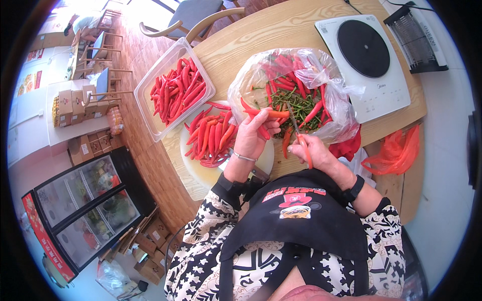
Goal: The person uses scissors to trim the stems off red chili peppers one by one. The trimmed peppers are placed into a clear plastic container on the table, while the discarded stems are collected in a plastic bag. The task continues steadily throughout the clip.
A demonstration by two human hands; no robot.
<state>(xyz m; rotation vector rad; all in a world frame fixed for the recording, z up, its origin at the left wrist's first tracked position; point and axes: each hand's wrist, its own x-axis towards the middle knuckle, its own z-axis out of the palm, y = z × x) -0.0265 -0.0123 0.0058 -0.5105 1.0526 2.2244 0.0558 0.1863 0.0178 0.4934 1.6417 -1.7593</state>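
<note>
From my remote seat, the left hand [252, 134] covers the near end of the red chilli [266, 113] it grips, so I cannot see its tip. The scissors [299, 138] vanish into the right hand [316, 153]; their handles are hidden. At twelve o'clock the chair [193, 17] is cut by the top edge. At two o'clock, the black grille appliance [414, 37] blurs into the dark rim.

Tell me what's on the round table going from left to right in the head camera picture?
Clear tub of red chilies → pile of red chilies on the white board → plastic bag of chilies and green stems → white induction cooktop → orange plastic bag.
</note>
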